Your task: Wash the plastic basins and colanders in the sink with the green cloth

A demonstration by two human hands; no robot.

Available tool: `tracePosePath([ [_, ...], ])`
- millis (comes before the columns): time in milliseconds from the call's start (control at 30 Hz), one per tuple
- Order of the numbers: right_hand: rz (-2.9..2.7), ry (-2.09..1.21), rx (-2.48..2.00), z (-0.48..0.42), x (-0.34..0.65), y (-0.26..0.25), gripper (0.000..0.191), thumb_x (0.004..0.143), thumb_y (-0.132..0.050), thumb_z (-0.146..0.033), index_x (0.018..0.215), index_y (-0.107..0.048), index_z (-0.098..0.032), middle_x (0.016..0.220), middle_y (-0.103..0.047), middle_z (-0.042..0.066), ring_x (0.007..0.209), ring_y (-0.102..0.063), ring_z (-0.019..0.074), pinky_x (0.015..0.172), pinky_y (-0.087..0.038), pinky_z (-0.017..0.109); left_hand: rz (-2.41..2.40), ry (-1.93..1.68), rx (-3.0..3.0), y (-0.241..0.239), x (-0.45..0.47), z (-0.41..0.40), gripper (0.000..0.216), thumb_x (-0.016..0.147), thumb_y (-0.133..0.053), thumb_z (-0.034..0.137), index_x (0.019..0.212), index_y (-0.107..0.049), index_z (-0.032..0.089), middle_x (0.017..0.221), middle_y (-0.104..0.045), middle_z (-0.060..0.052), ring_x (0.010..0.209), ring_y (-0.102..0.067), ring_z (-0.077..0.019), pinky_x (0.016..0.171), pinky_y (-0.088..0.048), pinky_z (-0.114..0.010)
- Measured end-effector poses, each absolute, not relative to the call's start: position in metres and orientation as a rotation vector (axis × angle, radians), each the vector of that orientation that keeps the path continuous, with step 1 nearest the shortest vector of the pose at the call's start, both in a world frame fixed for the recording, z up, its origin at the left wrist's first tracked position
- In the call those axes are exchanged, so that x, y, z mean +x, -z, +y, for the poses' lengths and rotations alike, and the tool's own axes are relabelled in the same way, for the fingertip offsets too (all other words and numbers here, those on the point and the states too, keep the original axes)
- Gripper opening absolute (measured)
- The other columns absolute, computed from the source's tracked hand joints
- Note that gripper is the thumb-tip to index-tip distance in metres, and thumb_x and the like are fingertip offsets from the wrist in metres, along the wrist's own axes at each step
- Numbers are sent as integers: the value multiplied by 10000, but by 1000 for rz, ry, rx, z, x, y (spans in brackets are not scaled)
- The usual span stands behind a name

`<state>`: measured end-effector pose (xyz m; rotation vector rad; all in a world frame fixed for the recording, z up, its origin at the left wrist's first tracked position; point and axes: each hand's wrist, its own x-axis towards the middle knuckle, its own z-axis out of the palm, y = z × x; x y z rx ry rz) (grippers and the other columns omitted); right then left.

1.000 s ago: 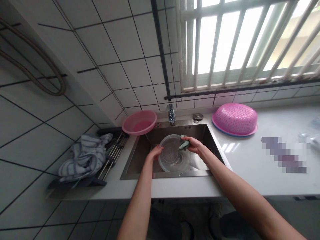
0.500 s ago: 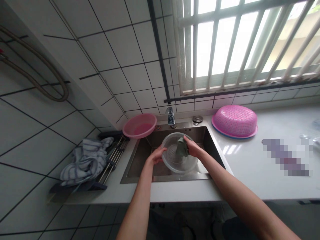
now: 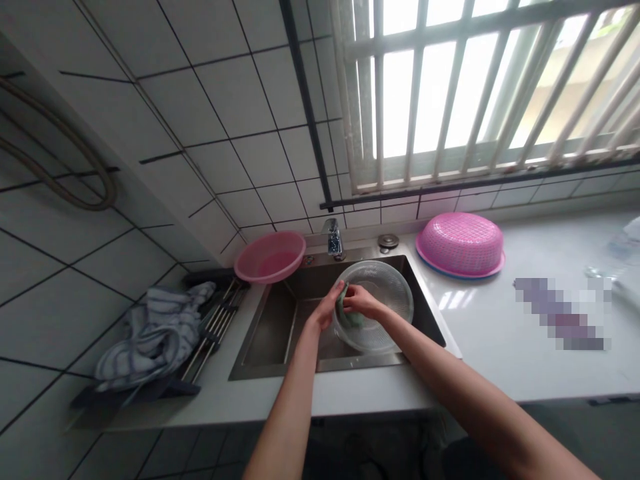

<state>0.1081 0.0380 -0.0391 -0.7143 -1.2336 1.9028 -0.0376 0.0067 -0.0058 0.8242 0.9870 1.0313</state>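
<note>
A translucent plastic colander (image 3: 387, 300), its wall finely patterned, is held tilted over the steel sink (image 3: 260, 340). My left hand (image 3: 327, 310) is closed on its left rim, thumb up and the other fingers partly hidden. Inside the colander, against the left wall, my right hand (image 3: 361, 301) presses a green cloth (image 3: 353, 318) with its fingers closed round it. Both hands are close together, and the cloth reaches up to the rim beside my left thumb.
Behind the sink stands a faucet (image 3: 333, 240), with a metal drain stopper (image 3: 389, 241) to its right. A pink basin (image 3: 270, 258) rests at the back left, an upturned pink basket (image 3: 461, 243) on the right counter. A striped cloth (image 3: 155, 337) lies on a folded rack (image 3: 215, 333).
The colander has shifted right in the sink and turned. My right hand has moved the green cloth left to the rim beside my left hand. The view has swung slightly right.
</note>
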Motion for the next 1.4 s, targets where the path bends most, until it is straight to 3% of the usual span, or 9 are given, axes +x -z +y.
tracePosePath([
  [200, -855, -1708, -835, 54, 95, 32, 274, 708, -718, -301, 954, -636, -214, 883, -672, 12, 720, -576, 138, 622, -473, 234, 953, -1135, 837, 5, -32, 6, 463, 921, -757, 449, 1304, -699, 196, 1263, -757, -106, 1196, -698, -259, 1074, -515, -369],
  [433, -1501, -1805, -705, 31, 96, 32, 153, 685, -680, -212, 835, -673, -184, 765, -647, 5, 673, -516, 131, 611, -432, 235, 1229, -1240, 846, 11, -38, 8, 517, 849, -772, 590, 1087, -773, 131, 1081, -793, -141, 1152, -710, -314, 1055, -514, -420],
  [533, -1319, -1796, -756, 37, 107, 25, 189, 716, -706, -279, 878, -651, -198, 793, -641, 6, 654, -498, 123, 588, -419, 228, 1167, -1228, 984, 11, -33, 4, 481, 855, -786, 539, 1158, -778, 166, 1210, -777, -136, 1296, -639, -318, 1147, -447, -422],
  [700, -1006, -1543, -869, 50, 120, 18, 211, 750, -691, -349, 899, -619, -218, 924, -685, 49, 810, -584, 174, 691, -490, 250, 1038, -1175, 1045, 6, -23, -4, 526, 881, -784, 488, 1323, -700, 216, 1388, -699, -115, 1410, -547, -304, 1221, -371, -429],
  [867, -1434, -1585, -736, 40, 114, 21, 221, 744, -715, -337, 905, -688, -187, 927, -702, 46, 814, -568, 182, 716, -471, 265, 988, -1086, 969, -1, -35, -9, 569, 831, -841, 499, 1279, -656, 202, 1294, -705, -114, 1301, -614, -298, 1159, -432, -414],
  [1033, -1545, -1520, -674, 37, 111, 19, 182, 766, -710, -298, 896, -693, -172, 898, -696, 35, 813, -579, 184, 754, -469, 281, 934, -1093, 801, -1, -44, -8, 564, 793, -857, 590, 1101, -597, 195, 1020, -689, -37, 1020, -701, -214, 961, -544, -334],
  [1133, -1665, -1616, -596, 34, 111, 19, 169, 781, -718, -299, 890, -699, -171, 849, -683, 23, 740, -561, 162, 693, -451, 261, 988, -1124, 754, 0, -43, -7, 570, 796, -852, 601, 1099, -586, 198, 928, -661, -5, 906, -709, -184, 845, -564, -292],
  [1267, -1664, -1708, -657, 32, 110, 18, 187, 782, -725, -333, 872, -682, -175, 804, -660, 12, 644, -507, 126, 590, -415, 228, 974, -1085, 731, -1, -38, -7, 581, 840, -811, 600, 1222, -637, 198, 984, -743, -64, 955, -744, -248, 853, -588, -344],
  [1400, -1210, -1564, -839, 44, 113, 17, 253, 783, -687, -417, 912, -637, -205, 915, -684, 27, 749, -578, 151, 655, -483, 240, 924, -1057, 777, -3, -28, -6, 567, 935, -705, 590, 1329, -679, 183, 1171, -777, -136, 1108, -729, -296, 975, -571, -397],
])
